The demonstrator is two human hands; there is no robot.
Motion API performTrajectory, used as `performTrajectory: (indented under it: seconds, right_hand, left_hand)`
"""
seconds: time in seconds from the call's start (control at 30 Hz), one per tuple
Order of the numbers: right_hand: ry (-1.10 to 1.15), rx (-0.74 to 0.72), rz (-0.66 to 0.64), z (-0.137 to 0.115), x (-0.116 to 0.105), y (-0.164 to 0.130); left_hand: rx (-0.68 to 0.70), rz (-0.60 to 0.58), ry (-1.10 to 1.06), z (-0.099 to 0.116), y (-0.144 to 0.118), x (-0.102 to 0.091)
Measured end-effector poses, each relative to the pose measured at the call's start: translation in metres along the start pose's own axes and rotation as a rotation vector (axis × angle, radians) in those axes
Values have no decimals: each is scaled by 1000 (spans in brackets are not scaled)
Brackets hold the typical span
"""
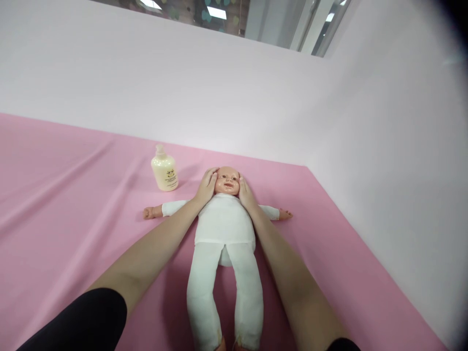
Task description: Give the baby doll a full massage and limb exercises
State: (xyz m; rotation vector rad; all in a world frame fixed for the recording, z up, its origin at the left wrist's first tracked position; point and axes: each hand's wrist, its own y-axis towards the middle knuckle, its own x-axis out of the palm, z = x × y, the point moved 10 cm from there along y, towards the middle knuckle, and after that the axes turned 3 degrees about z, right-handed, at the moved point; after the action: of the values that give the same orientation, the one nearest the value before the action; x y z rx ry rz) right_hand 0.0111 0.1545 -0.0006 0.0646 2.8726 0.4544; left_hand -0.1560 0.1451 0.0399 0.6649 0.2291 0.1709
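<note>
A baby doll lies on its back on a pink sheet, its smooth head away from me and its legs toward me. Its torso, arms and legs are white cloth, and its arms stretch out sideways. Against one side of the doll's head rests my left hand, fingers stretched out and flat. My right hand lies the same way along the other side, its fingers extended upward. The palms are turned toward the head and hidden from view. Both forearms run alongside the doll's body.
A pump bottle of pale yellow lotion stands upright left of the doll's head. The pink sheet has several creases at the left. White walls rise behind and at the right, with a window above the back one.
</note>
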Motion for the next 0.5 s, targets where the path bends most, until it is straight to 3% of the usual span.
performTrajectory:
  seconds: [0.17, 0.33, 0.5]
  right_hand:
    - [-32, 15, -10, -6, -1, -4]
    - [-57, 82, -82, -5, 2, -10]
    - [-13, 36, -134, -13, 7, -13]
  left_hand:
    - [13, -34, 18, 2, 0, 2]
    - [17, -149, 73, -4, -1, 11]
    - [55, -209, 138, -15, -2, 19]
